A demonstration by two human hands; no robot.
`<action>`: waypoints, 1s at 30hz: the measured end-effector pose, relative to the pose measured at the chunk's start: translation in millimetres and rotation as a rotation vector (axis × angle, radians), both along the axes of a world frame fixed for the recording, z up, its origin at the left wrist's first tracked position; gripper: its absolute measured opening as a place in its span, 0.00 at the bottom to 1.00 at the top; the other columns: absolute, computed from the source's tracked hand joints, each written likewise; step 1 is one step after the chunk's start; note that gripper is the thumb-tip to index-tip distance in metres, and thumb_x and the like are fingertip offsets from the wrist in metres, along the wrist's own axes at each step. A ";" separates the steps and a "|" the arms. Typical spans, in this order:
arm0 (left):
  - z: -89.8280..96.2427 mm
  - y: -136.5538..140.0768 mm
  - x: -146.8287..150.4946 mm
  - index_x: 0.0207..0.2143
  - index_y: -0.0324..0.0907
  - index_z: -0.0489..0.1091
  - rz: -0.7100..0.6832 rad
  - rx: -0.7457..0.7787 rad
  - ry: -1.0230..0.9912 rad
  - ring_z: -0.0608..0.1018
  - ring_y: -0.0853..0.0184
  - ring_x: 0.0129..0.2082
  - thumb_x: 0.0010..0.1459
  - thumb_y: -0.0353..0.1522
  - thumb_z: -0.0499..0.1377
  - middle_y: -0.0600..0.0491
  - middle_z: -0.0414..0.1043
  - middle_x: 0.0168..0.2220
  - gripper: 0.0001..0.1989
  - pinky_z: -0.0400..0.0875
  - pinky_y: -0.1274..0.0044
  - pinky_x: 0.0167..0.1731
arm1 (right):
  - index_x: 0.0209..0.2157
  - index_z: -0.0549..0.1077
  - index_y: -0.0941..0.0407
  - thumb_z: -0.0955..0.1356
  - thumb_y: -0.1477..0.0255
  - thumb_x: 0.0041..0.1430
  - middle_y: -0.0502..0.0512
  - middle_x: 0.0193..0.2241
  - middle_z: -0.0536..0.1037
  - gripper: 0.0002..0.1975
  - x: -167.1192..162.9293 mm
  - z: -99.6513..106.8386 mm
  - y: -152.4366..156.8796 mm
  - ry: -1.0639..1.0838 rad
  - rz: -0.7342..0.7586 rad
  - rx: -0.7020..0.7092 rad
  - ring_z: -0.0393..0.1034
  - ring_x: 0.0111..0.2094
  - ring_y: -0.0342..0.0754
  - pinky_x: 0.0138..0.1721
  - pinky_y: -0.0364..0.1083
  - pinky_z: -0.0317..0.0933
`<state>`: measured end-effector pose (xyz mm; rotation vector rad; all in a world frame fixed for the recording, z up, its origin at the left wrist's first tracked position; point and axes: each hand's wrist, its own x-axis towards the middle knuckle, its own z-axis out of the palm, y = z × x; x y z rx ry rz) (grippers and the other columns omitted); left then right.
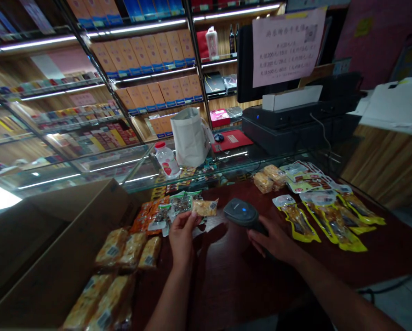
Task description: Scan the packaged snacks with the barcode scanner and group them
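Between the thumb and fingers of my left hand [182, 232] is a small clear-wrapped snack packet [205, 208], pale yellow with a printed label at one end. My right hand [273, 236] is wrapped around the handle of a dark barcode scanner [241, 213], on which a blue light glows. The scanner's head points left toward the packet, with a short gap between them. Both are held over the dark red-brown table [226, 285]. Orange snack packets [149, 214] and green-and-clear packets [183, 202] lie just beyond my left hand.
Wrapped pastry blocks [111, 248] sit at left beside an open cardboard box [54, 257]. Yellow-edged food pouches [330, 216] and more wrapped blocks [270, 178] lie at right. A glass counter behind holds a bottle [167, 159], a white bag [190, 138] and a monitor [245, 64].
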<state>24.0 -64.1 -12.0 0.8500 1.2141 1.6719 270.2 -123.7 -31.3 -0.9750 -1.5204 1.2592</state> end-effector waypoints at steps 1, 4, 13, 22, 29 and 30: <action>0.1 -0.5 0.5 0.33 0.38 0.76 0.002 -0.001 0.016 0.80 0.69 0.28 0.38 0.38 0.74 0.53 0.78 0.30 0.20 0.76 0.76 0.35 | 0.38 0.65 0.55 0.65 0.57 0.65 0.43 0.18 0.67 0.14 0.6 -1.8 -0.5 0.030 0.016 0.006 0.59 0.15 0.39 0.16 0.39 0.57; 0.2 -1.9 3.1 0.34 0.38 0.76 0.005 0.001 0.062 0.80 0.69 0.29 0.40 0.39 0.73 0.53 0.79 0.31 0.19 0.76 0.77 0.33 | 0.38 0.66 0.55 0.64 0.57 0.67 0.44 0.19 0.67 0.14 3.2 -3.3 -1.3 0.081 0.046 0.020 0.59 0.16 0.39 0.16 0.38 0.57; -7.2 0.5 5.1 0.36 0.40 0.75 -0.002 0.015 0.082 0.78 0.70 0.23 0.43 0.38 0.72 0.56 0.77 0.26 0.18 0.74 0.77 0.28 | 0.36 0.66 0.55 0.64 0.58 0.67 0.44 0.20 0.68 0.14 3.7 -7.1 -2.9 0.073 0.063 0.015 0.59 0.15 0.38 0.16 0.38 0.56; -7.9 -4.4 4.2 0.36 0.39 0.76 -0.023 0.061 0.117 0.79 0.70 0.29 0.44 0.39 0.72 0.53 0.79 0.33 0.18 0.75 0.77 0.35 | 0.36 0.66 0.55 0.65 0.54 0.65 0.44 0.19 0.69 0.18 5.7 -7.9 -1.4 0.088 0.038 -0.060 0.60 0.15 0.38 0.15 0.38 0.56; 40.9 -34.3 -51.0 0.33 0.41 0.74 -0.011 0.083 0.234 0.77 0.70 0.28 0.43 0.43 0.72 0.54 0.77 0.31 0.20 0.73 0.79 0.27 | 0.33 0.67 0.55 0.65 0.49 0.62 0.45 0.16 0.70 0.21 11.7 -8.9 -0.9 0.036 -0.039 -0.168 0.62 0.13 0.41 0.14 0.40 0.57; 52.8 -37.0 -66.3 0.32 0.41 0.74 -0.017 0.070 0.303 0.76 0.70 0.27 0.42 0.43 0.72 0.54 0.76 0.30 0.20 0.73 0.79 0.27 | 0.33 0.67 0.55 0.65 0.49 0.61 0.46 0.16 0.70 0.22 12.0 -8.2 -1.5 0.038 -0.048 -0.173 0.62 0.13 0.41 0.14 0.40 0.57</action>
